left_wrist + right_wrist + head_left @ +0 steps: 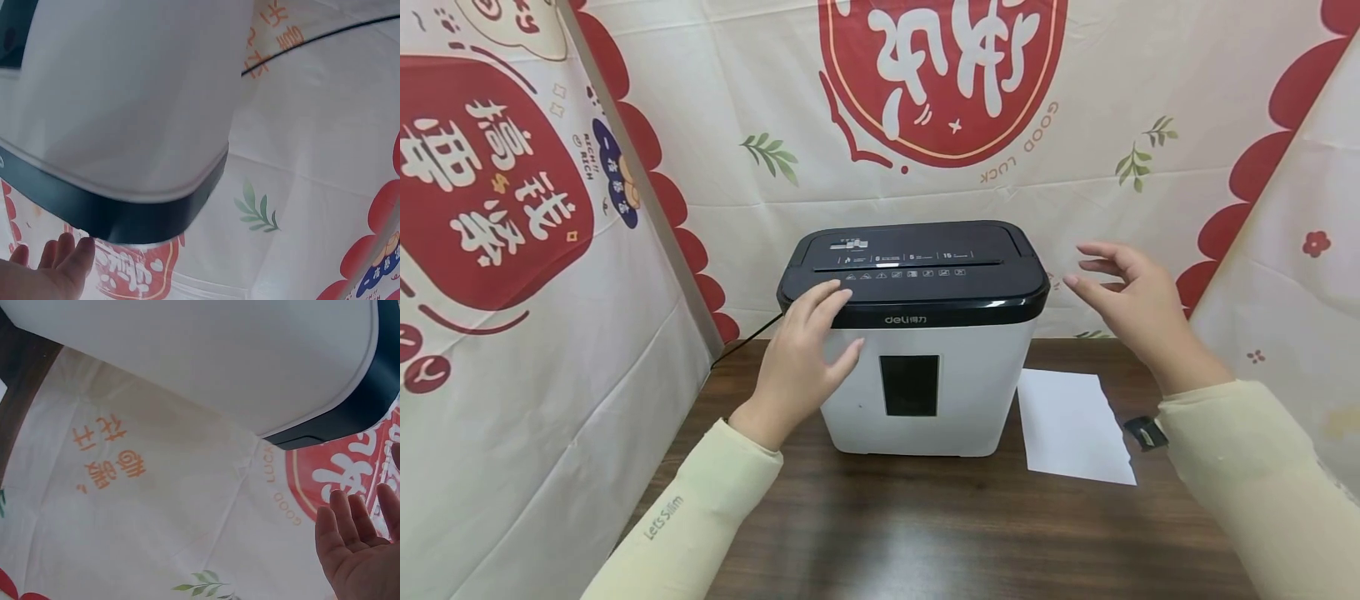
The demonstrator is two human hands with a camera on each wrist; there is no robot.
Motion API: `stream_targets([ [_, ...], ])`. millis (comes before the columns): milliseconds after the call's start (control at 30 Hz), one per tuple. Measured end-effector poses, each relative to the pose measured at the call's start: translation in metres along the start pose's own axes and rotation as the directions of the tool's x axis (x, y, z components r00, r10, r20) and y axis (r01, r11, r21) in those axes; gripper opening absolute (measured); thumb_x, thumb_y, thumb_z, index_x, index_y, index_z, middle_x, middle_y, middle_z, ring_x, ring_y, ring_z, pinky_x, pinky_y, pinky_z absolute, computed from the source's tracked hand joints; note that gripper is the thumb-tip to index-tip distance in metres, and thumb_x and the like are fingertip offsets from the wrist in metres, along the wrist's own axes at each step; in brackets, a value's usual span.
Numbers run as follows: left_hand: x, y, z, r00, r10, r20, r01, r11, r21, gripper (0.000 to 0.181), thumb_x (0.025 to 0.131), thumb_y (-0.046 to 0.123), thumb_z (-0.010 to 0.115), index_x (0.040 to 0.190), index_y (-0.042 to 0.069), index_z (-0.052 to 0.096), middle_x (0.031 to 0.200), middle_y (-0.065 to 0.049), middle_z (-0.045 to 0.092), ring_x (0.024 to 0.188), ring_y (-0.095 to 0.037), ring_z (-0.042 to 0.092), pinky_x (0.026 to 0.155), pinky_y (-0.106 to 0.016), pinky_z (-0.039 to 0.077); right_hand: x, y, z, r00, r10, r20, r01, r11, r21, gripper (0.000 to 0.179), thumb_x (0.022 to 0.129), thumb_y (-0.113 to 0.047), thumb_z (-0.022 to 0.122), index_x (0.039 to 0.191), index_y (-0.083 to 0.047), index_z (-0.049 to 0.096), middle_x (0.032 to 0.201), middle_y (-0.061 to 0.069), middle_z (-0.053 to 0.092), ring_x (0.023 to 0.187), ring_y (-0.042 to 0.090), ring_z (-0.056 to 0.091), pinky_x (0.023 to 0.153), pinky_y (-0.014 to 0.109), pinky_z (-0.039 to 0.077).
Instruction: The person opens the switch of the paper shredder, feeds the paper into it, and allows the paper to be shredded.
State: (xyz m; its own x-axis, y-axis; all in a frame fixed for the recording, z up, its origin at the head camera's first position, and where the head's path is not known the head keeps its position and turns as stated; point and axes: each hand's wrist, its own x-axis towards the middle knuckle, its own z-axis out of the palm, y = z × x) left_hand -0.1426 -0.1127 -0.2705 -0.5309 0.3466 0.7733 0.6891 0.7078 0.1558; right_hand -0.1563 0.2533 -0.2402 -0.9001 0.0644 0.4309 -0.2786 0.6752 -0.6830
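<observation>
A white paper shredder (973,375) with a black top (917,287) stands upright on the table, a dark window in its front. My left hand (797,358) is at the front left edge of that top, fingers loosely extended and holding nothing. In the left wrist view its fingertips (81,250) come close to the black rim; whether they touch I cannot tell. My right hand (1138,312) hovers in the air to the right of the shredder, apart from it. Its fingers are spread and relaxed, with nothing in them, as the right wrist view also shows.
A white sheet of paper (1071,429) with a ragged right edge lies on the brown wooden table (880,533), right of the shredder. Beside it is a small black object (1145,433), partly behind the right sleeve. A black cord (745,340) runs left from the shredder. Printed cloth (715,100) hangs behind.
</observation>
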Motion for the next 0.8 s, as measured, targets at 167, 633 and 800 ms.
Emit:
stream_targets([
  [167, -0.012, 0.002, 0.004, 0.998, 0.037, -0.041, -0.037, 0.999, 0.001, 0.052, 0.080, 0.011, 0.076, 0.127, 0.002, 0.056, 0.135, -0.018, 0.051, 0.121, -0.032, 0.052, 0.096, -0.043, 0.048, -0.004, 0.013, 0.000, 1.000, 0.010, 0.001, -0.010, 1.000, -0.011, 0.055, 0.094, -0.032, 0.061, 0.142, -0.008, 0.048, 0.136, 0.022, 0.052, 0.119, 0.037, 0.051, 0.087, 0.014, 0.047],
  [633, -0.034, 0.005, 0.018, 0.983, 0.157, -0.092, -0.156, 0.988, 0.015, 0.053, 0.074, 0.010, 0.080, 0.121, 0.001, 0.057, 0.131, -0.020, 0.051, 0.117, -0.033, 0.052, 0.094, -0.047, 0.048, -0.020, 0.041, 0.001, 0.996, 0.082, 0.040, -0.081, 0.996, -0.028, 0.061, 0.095, -0.036, 0.060, 0.144, -0.003, 0.043, 0.137, 0.027, 0.048, 0.118, 0.045, 0.051, 0.086, 0.025, 0.052],
  [800, -0.042, 0.006, 0.023, 0.978, 0.186, -0.088, -0.185, 0.982, 0.024, 0.054, 0.071, 0.009, 0.081, 0.119, 0.001, 0.058, 0.132, -0.021, 0.050, 0.120, -0.035, 0.050, 0.099, -0.048, 0.045, -0.024, 0.050, 0.002, 0.994, 0.099, 0.053, -0.097, 0.994, -0.047, 0.063, 0.095, -0.035, 0.059, 0.146, -0.002, 0.038, 0.141, 0.030, 0.043, 0.122, 0.050, 0.046, 0.095, 0.063, 0.039],
])
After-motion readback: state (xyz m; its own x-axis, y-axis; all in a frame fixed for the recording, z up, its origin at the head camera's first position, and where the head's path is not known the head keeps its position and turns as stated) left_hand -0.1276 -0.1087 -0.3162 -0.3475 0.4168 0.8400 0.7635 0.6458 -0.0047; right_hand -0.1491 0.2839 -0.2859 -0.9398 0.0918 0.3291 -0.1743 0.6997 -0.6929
